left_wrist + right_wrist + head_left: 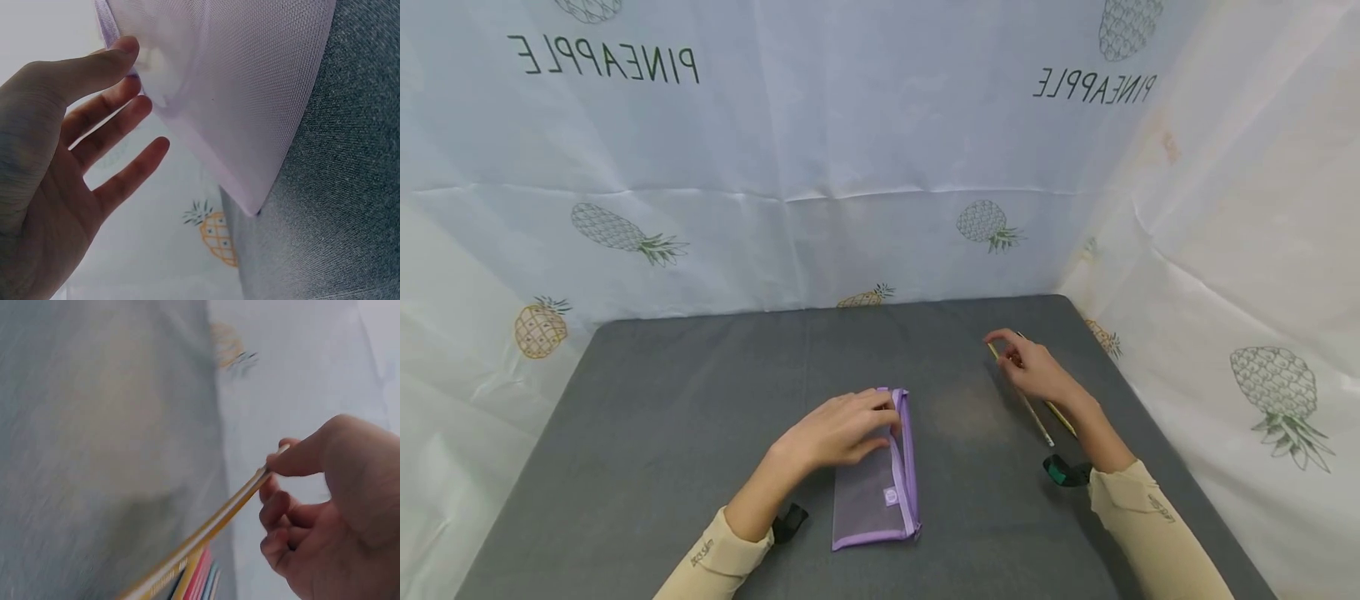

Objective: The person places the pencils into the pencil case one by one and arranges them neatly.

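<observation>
A mesh pencil case [865, 504] with purple trim lies on the dark table, its long zipper side facing right. My left hand [850, 429] is over its upper part. In the left wrist view the thumb and forefinger pinch the case's purple edge [109, 25], with the other fingers spread apart. At the right, my right hand [1033, 367] pinches a slim yellow pencil [212, 528] between thumb and fingertips, the pencil slanting down towards the table. Beside it, partly hidden by the hand and wrist, is another thin yellow pencil [1060, 419].
Several coloured strips [197, 575], yellow, pink and blue, show below the held pencil in the right wrist view; their kind is unclear. The grey table [700, 400] meets a white pineapple-print curtain [850, 125] at the back and sides.
</observation>
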Motion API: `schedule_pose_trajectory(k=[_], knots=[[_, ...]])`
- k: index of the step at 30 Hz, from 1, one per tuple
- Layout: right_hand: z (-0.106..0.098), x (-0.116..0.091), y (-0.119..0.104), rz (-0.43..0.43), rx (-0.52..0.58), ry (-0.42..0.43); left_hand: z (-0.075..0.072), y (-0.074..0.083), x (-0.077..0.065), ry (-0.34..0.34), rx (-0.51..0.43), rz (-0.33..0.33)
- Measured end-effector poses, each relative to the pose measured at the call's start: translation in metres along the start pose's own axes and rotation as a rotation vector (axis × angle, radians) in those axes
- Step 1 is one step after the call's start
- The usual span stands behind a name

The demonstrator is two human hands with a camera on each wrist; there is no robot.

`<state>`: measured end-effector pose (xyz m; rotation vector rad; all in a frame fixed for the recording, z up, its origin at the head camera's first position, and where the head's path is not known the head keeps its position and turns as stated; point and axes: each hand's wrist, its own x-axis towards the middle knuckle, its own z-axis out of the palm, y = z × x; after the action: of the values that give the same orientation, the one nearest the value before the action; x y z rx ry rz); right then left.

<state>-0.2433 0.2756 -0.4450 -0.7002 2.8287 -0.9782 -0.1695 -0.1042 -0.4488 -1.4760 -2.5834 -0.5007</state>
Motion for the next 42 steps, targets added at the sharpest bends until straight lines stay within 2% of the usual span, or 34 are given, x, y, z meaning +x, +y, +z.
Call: schedule_pose_trajectory(k=[7,13,21,31,38,42], knots=[[0.002,-0.001,-0.041,-0.086,0.214,0.076,0.000,-0.001,0.000,0.009,0.004,0.001],[0.007,-0.001,-0.078,-0.209,0.379,0.164,-0.002,-0.002,0.000,0.032,0.011,0.005],[0.016,-0.006,-0.111,-0.284,0.467,0.228,-0.005,-0.002,0.000,0.040,0.019,0.001],[0.029,-0.011,-0.130,-0.339,0.491,0.252,-0.009,-0.001,0.000,0.050,0.023,0.003],[0.047,-0.013,-0.127,-0.300,0.571,0.269,-0.010,-0.002,0.000,0.044,0.024,-0.003],[0.061,-0.017,-0.124,-0.253,0.602,0.282,-0.011,-0.003,0.000,0.064,0.037,-0.003]])
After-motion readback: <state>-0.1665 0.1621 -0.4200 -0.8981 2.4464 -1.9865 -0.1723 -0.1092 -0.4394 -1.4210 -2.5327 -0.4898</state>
